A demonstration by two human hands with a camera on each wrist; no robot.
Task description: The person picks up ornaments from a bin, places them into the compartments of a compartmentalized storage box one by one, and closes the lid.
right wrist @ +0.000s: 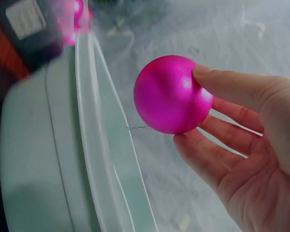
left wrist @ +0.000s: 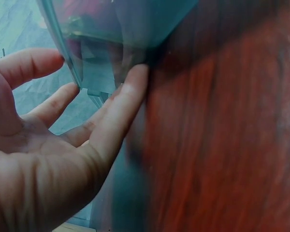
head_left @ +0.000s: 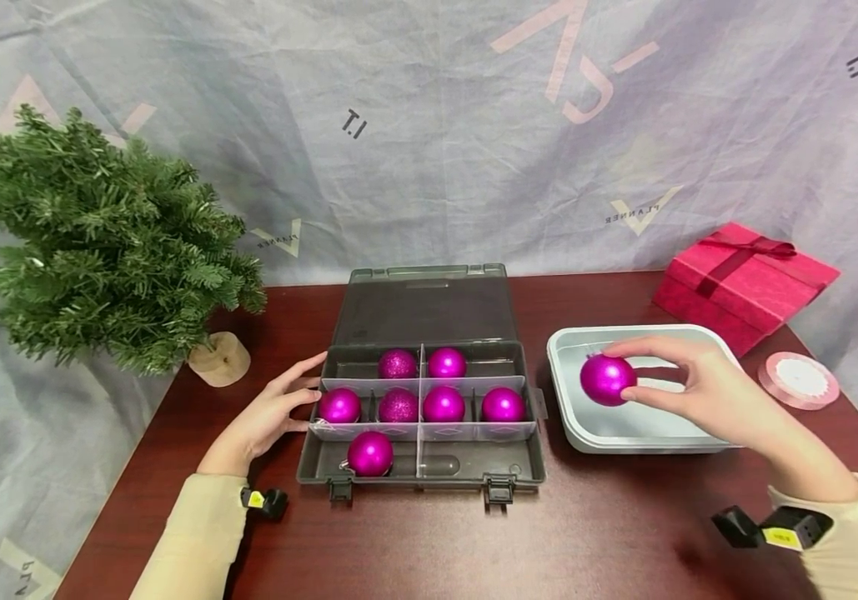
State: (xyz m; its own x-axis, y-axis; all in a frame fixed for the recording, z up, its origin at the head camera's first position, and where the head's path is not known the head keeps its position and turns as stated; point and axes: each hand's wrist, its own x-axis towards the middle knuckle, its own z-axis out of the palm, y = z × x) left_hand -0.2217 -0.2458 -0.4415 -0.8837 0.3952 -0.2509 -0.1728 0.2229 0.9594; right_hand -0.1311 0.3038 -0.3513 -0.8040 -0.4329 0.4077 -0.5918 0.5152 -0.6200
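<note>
Right hand [head_left: 706, 387]: thumb and fingers pinch a magenta ball [head_left: 607, 380] over the grey tub [head_left: 646, 444], toward the worktop's [head_left: 459, 542] right edge. Left hand [head_left: 263, 421]: fingers apart, tips touching the left side of the divided case [head_left: 489, 454]. Its lid [head_left: 429, 308] lies back toward the far edge; seven more balls [head_left: 444, 404] inside. Red gift box [head_left: 747, 279] near far right corner, ribbon roll [head_left: 799, 380] just nearer.
</note>
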